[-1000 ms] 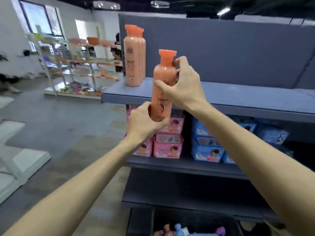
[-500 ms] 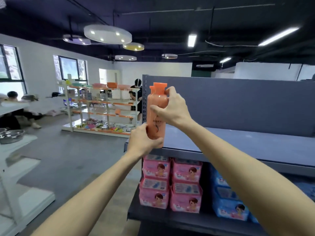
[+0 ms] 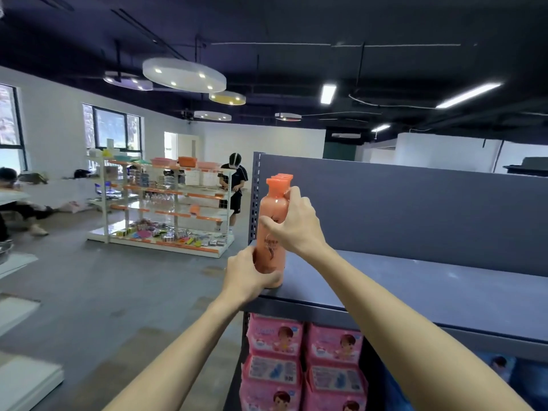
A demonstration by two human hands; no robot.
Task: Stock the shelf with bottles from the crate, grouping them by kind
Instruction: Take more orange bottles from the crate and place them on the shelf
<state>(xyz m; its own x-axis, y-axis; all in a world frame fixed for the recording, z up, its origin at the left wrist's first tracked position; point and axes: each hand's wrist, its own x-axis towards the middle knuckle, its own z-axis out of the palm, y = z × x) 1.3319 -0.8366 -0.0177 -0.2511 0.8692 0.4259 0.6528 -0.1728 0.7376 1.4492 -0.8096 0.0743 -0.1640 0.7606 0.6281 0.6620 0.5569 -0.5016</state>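
Bottles, orange, with flat orange caps; one in hand, others of the same kind in line behind it.

Far shelving [image 3: 166, 203]: white and orange unit across the room at left, loaded with small goods; a person [image 3: 234, 188] stands at its right end. Not part of this job.

Left hand [image 3: 249, 277]: fingers wrapped round the foot of the held bottle [image 3: 271, 232], at the left front corner of the top shelf [image 3: 430, 280]. Judged to be steadying the base and steering it into line.

Held bottle: upright, its bottom at or just touching the shelf surface; contact is hidden by the left hand, so cannot tell if it is fully set down. Printed label faces outward, which suits display.

Row behind: only the caps [image 3: 283, 175] show, peeking past the held bottle's cap, close to the back panel [image 3: 415, 209]. Placing this one directly in front keeps like with like, as the task requires.

Right hand [image 3: 296, 223]: curled round the bottle's upper body and shoulder, fingers reaching up to the neck. Judged to hold the top against tipping, since the bottle is tall and narrow.

Top shelf: dark grey, bare to the right of the bottles, leaving room for other kinds.

Lower shelf: pink packs [image 3: 275, 363] stacked at left, blue packs [image 3: 501, 369] dimly seen at right.

Crate: not in view.
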